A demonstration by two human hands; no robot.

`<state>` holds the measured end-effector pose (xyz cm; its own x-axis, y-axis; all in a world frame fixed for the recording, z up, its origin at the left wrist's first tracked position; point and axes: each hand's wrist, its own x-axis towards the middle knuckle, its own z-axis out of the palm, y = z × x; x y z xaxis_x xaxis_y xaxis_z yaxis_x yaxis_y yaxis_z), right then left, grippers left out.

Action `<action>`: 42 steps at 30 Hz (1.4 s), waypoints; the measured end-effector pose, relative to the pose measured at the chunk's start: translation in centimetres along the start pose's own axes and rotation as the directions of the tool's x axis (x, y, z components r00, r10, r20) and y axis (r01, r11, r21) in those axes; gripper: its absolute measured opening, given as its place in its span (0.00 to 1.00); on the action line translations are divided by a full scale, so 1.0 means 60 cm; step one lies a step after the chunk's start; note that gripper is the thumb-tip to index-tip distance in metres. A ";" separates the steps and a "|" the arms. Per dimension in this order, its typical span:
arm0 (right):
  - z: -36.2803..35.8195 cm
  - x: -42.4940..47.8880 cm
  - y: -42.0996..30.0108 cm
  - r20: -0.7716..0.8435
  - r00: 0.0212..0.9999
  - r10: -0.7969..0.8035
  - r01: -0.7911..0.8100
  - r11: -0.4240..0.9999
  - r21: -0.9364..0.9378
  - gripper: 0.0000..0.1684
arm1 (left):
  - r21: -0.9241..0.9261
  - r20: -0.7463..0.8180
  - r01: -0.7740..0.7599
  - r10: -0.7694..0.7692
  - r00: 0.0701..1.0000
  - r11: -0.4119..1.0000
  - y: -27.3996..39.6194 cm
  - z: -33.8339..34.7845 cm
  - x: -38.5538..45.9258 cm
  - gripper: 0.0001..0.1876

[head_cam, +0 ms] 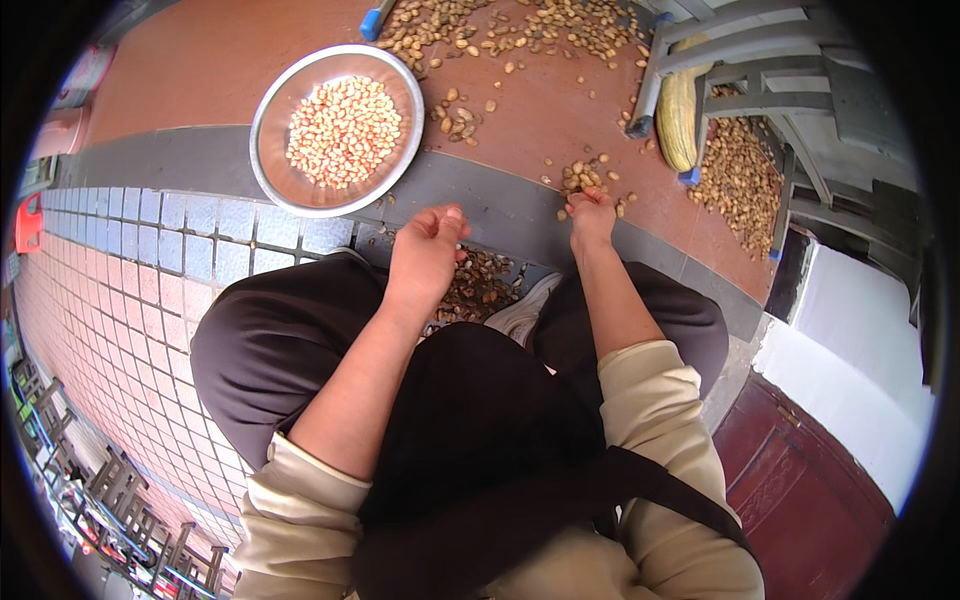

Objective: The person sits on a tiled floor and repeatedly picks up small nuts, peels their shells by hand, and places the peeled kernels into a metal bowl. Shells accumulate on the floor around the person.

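My left hand (431,241) is held above the dark stone edge, fingers curled in towards the thumb; whether something is between them cannot be told. My right hand (591,214) reaches down to a small pile of unshelled peanuts (582,177) on the reddish floor tiles, its fingertips at the near side of the pile and partly hidden. Left of my hands, a round metal bowl (262,142) holds many shelled peanut kernels (345,131). Between my feet, under my left hand, lies a heap of broken peanut shells (480,285).
More unshelled peanuts (570,26) are spread at the top. A long yellowish gourd (677,120) rests beside a grey chair (765,71) on the right, with another peanut heap (739,180) beneath. A step edge (495,196) runs before my knees. A red stool (28,223) is far left.
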<state>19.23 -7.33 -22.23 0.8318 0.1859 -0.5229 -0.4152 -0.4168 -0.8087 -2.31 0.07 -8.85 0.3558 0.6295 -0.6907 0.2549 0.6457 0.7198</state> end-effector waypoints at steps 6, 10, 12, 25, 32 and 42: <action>0.123 -0.044 -0.016 0.522 0.768 -0.371 0.572 0.764 -0.299 0.11 | 0.052 -0.045 0.024 -0.022 0.999 0.998 0.007 -0.006 -0.004 0.16; 0.200 -0.055 -0.016 0.501 0.736 -0.455 0.659 0.654 -0.373 0.09 | 0.032 -0.046 0.023 -0.022 0.999 0.999 0.007 -0.002 -0.002 0.15; 0.220 -0.056 -0.011 0.442 0.692 -0.571 0.722 0.552 -0.418 0.09 | 0.008 -0.056 0.021 -0.021 0.998 1.000 0.008 0.001 -0.002 0.14; 0.176 -0.064 -0.038 0.714 0.699 0.034 0.211 0.945 -0.251 0.07 | 0.104 -0.100 -0.062 0.073 0.992 0.993 0.034 -0.004 -0.008 0.10; 0.079 -0.212 -0.190 0.907 0.365 0.211 -0.502 0.865 0.001 0.05 | 0.248 -0.267 -0.524 0.578 0.771 0.815 0.048 -0.002 -0.021 0.11; 0.027 -0.272 -0.216 0.950 0.306 0.062 -0.553 0.823 0.125 0.06 | 0.236 -0.125 -0.701 0.736 0.665 0.673 0.068 0.006 -0.062 0.12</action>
<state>10.47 -3.53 -3.64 -0.1211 0.8764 -0.4661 -0.8482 -0.3352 -0.4100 -2.27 0.24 -3.34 0.3117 0.9482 0.0620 0.1344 -0.1086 0.9850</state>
